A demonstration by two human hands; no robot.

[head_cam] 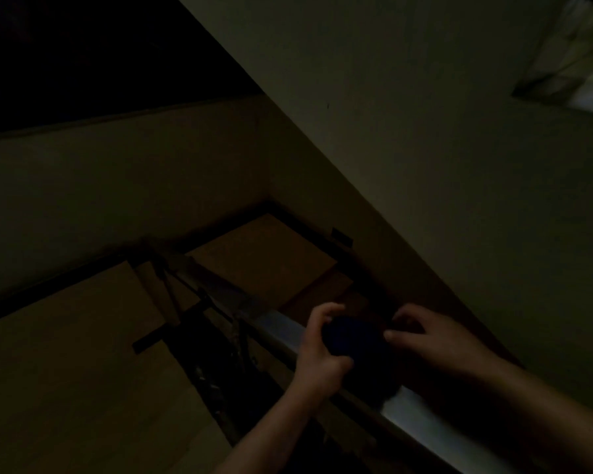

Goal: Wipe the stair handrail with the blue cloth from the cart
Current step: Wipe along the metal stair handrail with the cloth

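The scene is very dark. A dark blue cloth (355, 336) lies bunched on top of the stair handrail (281, 328), which runs diagonally from upper left to lower right and shines faintly. My left hand (320, 347) grips the cloth's left side, fingers curled over it. My right hand (425, 336) presses on the cloth's right side with fingers spread and bent. The cart is not in view.
Below the rail, a brownish landing (261, 254) and lower floor (65, 354) show dimly. Dark metal balusters (216, 336) drop under the rail. A pale wall (425, 165) rises close on the right, with a bright window opening (575, 63) at the top right.
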